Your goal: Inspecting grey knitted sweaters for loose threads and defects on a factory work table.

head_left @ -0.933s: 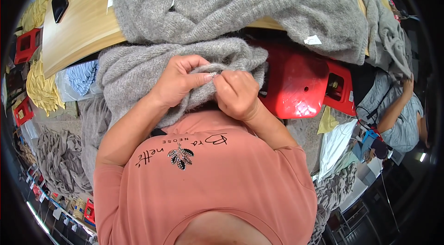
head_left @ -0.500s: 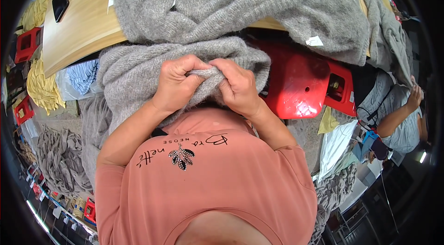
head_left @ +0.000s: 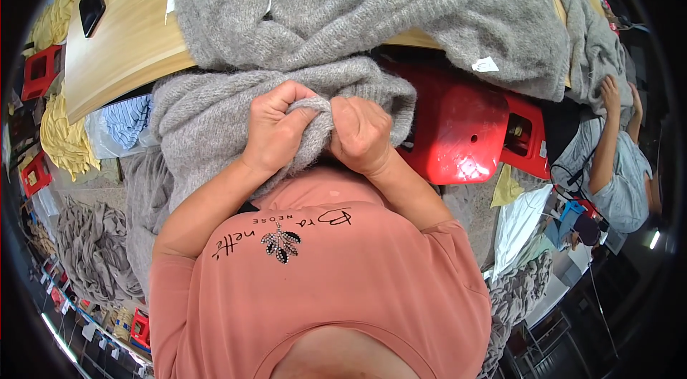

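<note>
A grey knitted garment lies bunched over my lap, against the table's near edge. My left hand is closed on a fold of it, thumb pressed on top. Close beside it, my right hand is closed too, its fingers curled down into the same knit; the fingertips are hidden. Between the hands a thick edge of the fabric stands up. More grey knitwear is heaped on the table just beyond, with a small white tag at its right part.
A black phone rests on the wooden table at left. To my right stands a red stool. Grey knits and yellow cloth are piled at left. Another person handles grey knitwear at far right.
My right hand has turned over and rolled inward, its fingers now curled down. The fabric edge between my hands has shifted. The other person's arms have moved, both hands now on the knitwear.
</note>
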Available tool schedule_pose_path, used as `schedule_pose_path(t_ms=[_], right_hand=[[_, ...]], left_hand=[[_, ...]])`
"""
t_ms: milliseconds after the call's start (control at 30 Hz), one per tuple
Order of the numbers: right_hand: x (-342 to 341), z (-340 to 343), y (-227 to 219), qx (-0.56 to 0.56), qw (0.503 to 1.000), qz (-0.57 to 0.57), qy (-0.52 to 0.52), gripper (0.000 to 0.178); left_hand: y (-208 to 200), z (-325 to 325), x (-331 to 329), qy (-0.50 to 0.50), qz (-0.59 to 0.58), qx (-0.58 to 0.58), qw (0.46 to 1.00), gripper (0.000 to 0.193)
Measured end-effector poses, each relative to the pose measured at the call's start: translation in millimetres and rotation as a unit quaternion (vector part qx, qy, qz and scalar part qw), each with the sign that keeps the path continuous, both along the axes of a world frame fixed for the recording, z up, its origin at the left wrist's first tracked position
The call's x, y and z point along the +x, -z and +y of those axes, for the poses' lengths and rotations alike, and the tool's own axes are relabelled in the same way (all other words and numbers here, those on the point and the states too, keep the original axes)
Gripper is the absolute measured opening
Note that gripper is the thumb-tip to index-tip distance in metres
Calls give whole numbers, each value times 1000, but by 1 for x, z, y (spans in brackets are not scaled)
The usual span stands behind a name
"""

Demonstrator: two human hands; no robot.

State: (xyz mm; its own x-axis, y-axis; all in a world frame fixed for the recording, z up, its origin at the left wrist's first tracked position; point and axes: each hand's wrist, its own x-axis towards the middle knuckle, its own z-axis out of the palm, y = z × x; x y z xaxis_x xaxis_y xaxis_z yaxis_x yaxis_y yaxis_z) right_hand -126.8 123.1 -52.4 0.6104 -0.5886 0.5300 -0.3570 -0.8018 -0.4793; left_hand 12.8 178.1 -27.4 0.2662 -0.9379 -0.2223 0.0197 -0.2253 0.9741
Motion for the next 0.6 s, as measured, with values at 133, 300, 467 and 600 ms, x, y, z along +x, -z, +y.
schedule_pose_path(t_ms=[133, 300, 467, 600], right_hand=[[-2, -3, 0, -86, 995, -46, -3, 29], [-11, -3, -2, -129, 991, -26, -36, 24], [-7, -2, 0, -139, 989, -39, -33, 21], [-3, -1, -2, -120, 992, -34, -33, 19]], left_hand=[[3, -4, 1, -21, 198, 84, 976, 6], [1, -3, 1, -27, 303, 121, 945, 6], [0, 0, -3, -53, 304, 103, 946, 6], [-2, 5, -5, -65, 151, 54, 985, 5]])
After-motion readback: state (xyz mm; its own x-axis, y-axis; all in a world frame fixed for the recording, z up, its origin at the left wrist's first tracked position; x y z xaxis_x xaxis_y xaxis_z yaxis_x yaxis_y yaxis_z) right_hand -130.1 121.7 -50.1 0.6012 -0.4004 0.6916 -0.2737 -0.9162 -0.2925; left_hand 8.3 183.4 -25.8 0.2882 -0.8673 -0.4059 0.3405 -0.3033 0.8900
